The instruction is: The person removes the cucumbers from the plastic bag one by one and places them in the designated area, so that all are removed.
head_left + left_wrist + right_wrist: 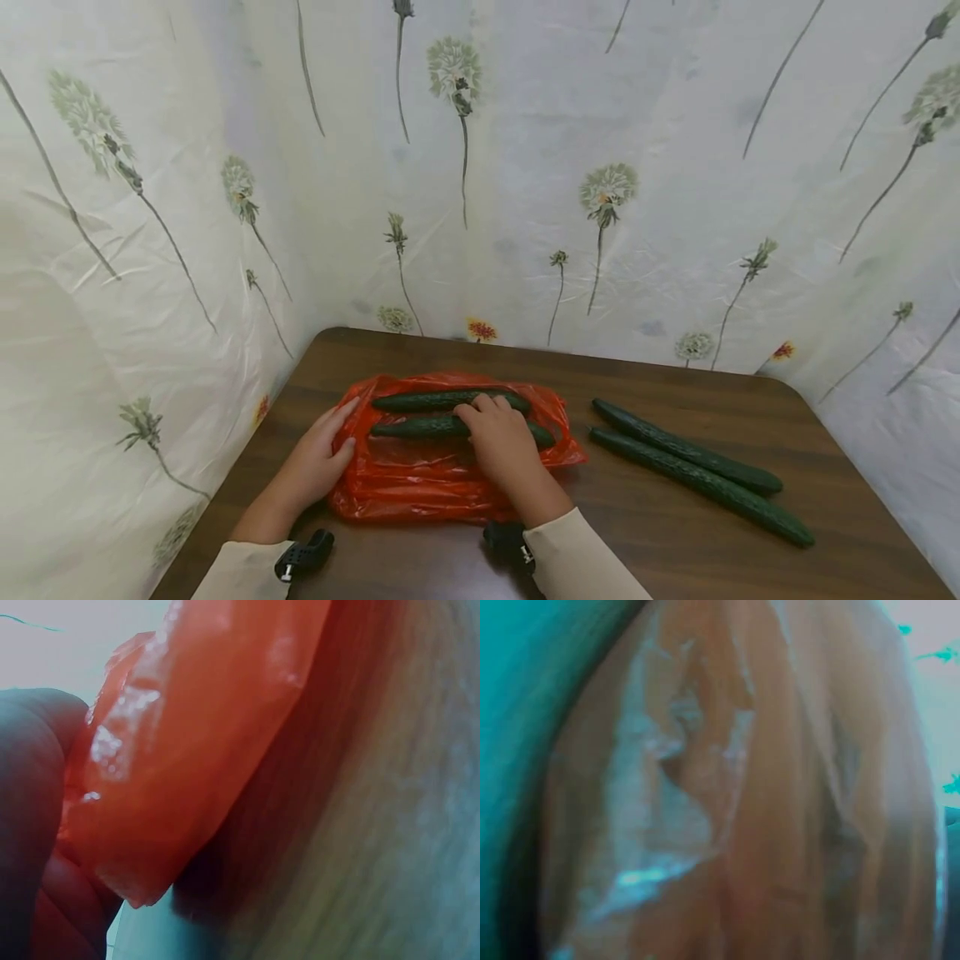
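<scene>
A red plastic bag (420, 487) lies spread on the table, with two dark green cucumbers on its film. My right hand (498, 437) grips the nearer cucumber (416, 427) from above, its fingers bent over the far side. Just beyond the fingertips lies the farther cucumber (420, 401). At the bag's left edge, my left hand (318, 454) holds the film between thumb and fingers. Close up in the left wrist view, the red film (202, 735) stands beside the hand. Blurred crinkled film (780, 787) fills most of the right wrist view.
Two more cucumbers lie side by side on the right of the table, a farther one (686, 446) and a nearer one (705, 486). The brown wooden table (630, 546) backs onto a flower-printed sheet (525, 208), which also hangs along the left side.
</scene>
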A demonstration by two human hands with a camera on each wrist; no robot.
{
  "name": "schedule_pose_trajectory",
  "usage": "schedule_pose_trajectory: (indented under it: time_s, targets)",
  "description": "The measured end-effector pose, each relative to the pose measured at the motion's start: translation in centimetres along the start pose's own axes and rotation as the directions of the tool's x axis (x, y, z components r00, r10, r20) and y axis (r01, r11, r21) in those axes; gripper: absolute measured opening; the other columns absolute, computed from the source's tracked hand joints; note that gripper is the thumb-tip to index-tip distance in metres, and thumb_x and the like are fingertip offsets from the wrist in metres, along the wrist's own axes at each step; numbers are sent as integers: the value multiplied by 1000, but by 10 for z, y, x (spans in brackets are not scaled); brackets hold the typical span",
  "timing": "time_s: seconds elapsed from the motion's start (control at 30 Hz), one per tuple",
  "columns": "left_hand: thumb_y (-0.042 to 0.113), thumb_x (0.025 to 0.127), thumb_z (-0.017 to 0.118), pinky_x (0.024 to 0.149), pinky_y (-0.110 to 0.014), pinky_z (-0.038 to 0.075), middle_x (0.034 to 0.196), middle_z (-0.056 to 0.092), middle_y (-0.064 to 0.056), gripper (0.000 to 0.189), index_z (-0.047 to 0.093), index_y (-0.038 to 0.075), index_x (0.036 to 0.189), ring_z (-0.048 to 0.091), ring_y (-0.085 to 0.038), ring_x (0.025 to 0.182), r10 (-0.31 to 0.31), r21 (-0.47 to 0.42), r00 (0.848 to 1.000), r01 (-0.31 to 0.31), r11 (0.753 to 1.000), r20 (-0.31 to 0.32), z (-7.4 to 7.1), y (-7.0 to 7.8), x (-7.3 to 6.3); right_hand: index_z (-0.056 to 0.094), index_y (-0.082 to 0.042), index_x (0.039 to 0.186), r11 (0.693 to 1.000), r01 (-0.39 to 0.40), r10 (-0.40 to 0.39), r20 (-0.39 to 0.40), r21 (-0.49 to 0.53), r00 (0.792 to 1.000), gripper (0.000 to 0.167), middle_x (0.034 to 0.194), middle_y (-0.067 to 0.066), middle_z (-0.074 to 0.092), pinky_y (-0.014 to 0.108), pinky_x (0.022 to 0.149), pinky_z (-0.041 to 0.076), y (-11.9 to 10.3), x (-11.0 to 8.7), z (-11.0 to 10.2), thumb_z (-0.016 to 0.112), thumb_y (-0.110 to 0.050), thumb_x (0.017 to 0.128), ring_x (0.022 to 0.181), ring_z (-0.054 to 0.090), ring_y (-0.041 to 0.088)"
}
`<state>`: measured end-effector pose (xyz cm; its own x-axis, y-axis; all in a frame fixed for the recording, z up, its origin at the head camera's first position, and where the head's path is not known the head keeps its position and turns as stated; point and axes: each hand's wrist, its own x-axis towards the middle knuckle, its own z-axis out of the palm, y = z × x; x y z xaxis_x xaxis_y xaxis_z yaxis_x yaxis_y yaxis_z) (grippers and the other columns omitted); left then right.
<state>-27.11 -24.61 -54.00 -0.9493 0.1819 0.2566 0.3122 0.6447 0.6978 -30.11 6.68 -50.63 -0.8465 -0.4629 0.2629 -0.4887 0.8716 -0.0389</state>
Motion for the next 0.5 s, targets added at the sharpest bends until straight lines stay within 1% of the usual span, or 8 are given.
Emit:
schedule_pose_trajectory:
  time_s: [0.17, 0.27, 0.5]
  targets:
    - [7, 103, 61, 116, -67, 37, 163, 39, -23, 66, 37, 13, 164, 42, -47, 147, -5, 4, 1000, 5, 1000, -4, 0, 0, -1, 67, -26, 138, 1000, 22, -22, -26, 15, 999, 48, 122, 0, 65, 42, 86, 58, -3, -4, -5, 81, -20, 92, 106, 60, 23]
    - [7, 103, 61, 116, -67, 37, 163, 39, -23, 65, 37, 13, 163, 42, -47, 147, -5, 2, 1000, 5, 1000, -4, 0, 0, -1, 67, -26, 138, 999, 41, -40, -41, 17, 998, 47, 121, 0, 66, 41, 85, 59, -6, -7, -7, 80, -16, 94, 105, 61, 23]
    - [6, 102, 60, 117, -67, 36, 164, 38, -22, 66, 37, 13, 164, 41, -47, 148, -1, -20, 1000, 1, 1000, -1, 1, 1, 0, 68, -26, 137, 998, 58, -55, -95, 31, 994, 48, 120, 0, 67, 40, 81, 59, -11, -14, -16, 79, -10, 93, 104, 61, 23]
